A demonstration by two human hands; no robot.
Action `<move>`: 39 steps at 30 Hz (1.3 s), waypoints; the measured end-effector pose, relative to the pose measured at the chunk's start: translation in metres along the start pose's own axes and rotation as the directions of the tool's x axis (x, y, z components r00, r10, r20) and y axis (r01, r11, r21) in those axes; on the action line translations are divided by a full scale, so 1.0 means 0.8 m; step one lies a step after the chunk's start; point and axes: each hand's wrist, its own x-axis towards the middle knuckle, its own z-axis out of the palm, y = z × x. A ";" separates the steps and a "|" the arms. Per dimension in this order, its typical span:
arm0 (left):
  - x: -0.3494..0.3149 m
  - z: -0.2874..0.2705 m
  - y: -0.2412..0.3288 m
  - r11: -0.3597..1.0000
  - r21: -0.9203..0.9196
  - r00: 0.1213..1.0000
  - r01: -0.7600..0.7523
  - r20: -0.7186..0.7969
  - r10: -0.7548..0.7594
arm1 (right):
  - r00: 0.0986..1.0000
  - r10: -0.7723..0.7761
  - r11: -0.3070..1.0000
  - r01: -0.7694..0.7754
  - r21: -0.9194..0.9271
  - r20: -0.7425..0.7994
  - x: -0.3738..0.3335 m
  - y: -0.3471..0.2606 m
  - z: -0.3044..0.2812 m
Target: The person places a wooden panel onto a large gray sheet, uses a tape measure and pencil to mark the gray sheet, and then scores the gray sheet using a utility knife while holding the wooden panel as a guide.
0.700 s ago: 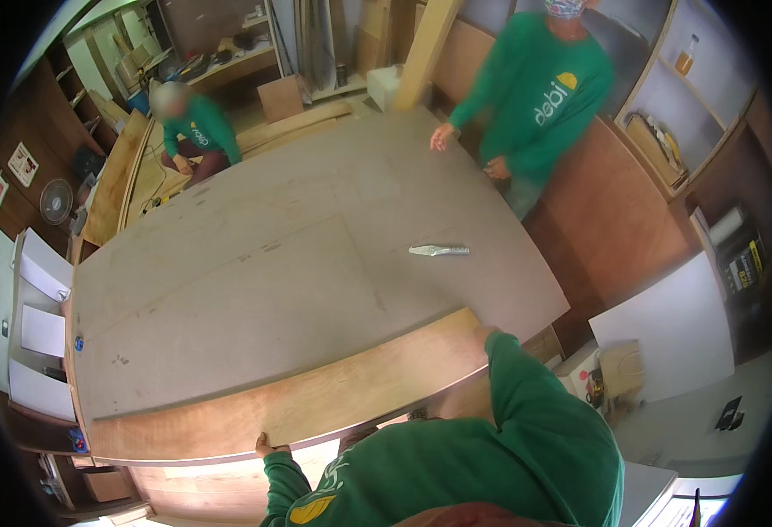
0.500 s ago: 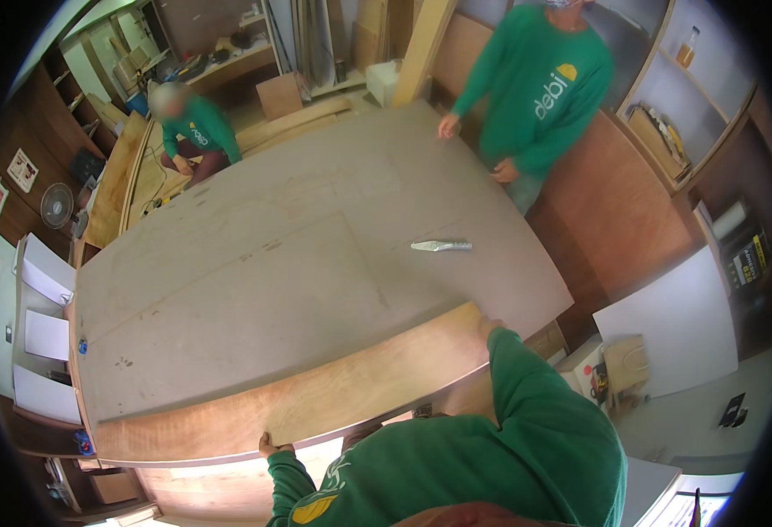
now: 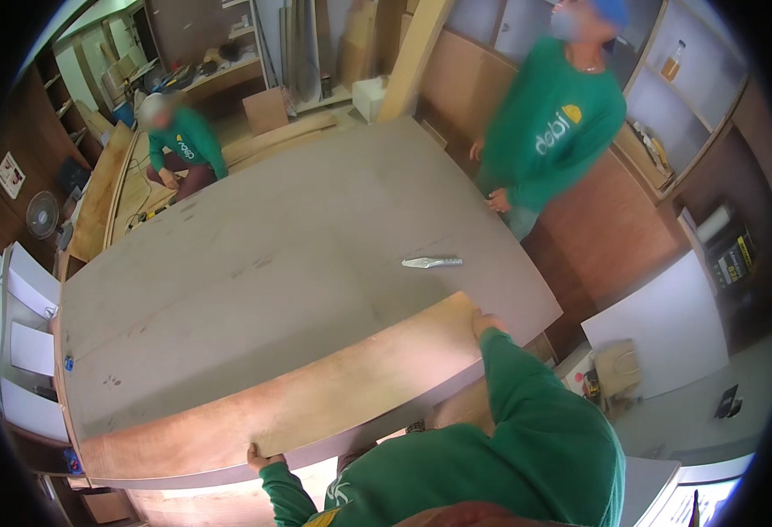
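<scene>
A long, pale-brown plywood strip [image 3: 293, 386] stretches along the near side of a large grey tabletop [image 3: 254, 272]. My left hand [image 3: 264, 458] grips the strip's near edge, thumb on top and the other fingers hidden beneath. At the strip's right end, my right hand [image 3: 489, 324] is closed around the edge, its fingers partly hidden. A dark shadow lies on the tabletop along the strip's far edge. Farther in, a silver cutter knife [image 3: 432, 262] rests on the tabletop, apart from both hands.
A person in a green sweatshirt [image 3: 554, 123] stands at the table's far right side. Another person [image 3: 184, 145] crouches beyond its far left edge, near a yellow-and-black tool [image 3: 147, 213]. White panels [image 3: 667, 329] lean at the right. A fan [image 3: 43, 215] stands at the left.
The shadow beyond the strip's far edge has widened, and more tabletop edge shows below its near side. The standing person's hand has drawn back from the table. My view has shifted slightly.
</scene>
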 end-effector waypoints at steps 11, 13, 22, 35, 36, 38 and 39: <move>0.145 0.086 0.084 0.998 -0.011 0.998 -0.060 0.033 0.060 | 0.998 -0.065 0.976 0.060 0.211 0.019 -0.057 -0.158 0.036; 0.156 0.101 0.084 0.999 -0.024 0.998 -0.045 0.030 0.046 | 0.997 -0.076 0.972 0.074 0.221 0.001 -0.044 -0.169 0.044; 0.194 0.115 0.095 0.999 0.052 0.995 -0.011 0.096 0.006 | 0.989 -0.138 0.966 0.147 0.214 -0.058 -0.002 -0.210 0.088; 0.025 0.110 -0.142 0.712 0.575 0.685 0.404 0.326 -0.652 | 0.984 -0.177 0.968 0.178 0.176 -0.020 0.050 -0.190 0.142; 0.008 0.108 -0.166 0.464 0.824 0.517 0.324 0.256 -0.817 | 0.982 -0.185 0.958 0.187 0.216 -0.029 0.053 -0.193 0.145; -0.069 0.127 -0.207 0.185 0.979 0.554 0.086 0.108 -0.826 | 0.983 -0.178 0.941 0.185 0.283 -0.054 0.069 -0.179 0.153; -0.075 0.120 -0.212 0.040 0.995 0.577 -0.097 0.088 -0.812 | 0.983 -0.178 0.941 0.185 0.284 -0.053 0.071 -0.182 0.157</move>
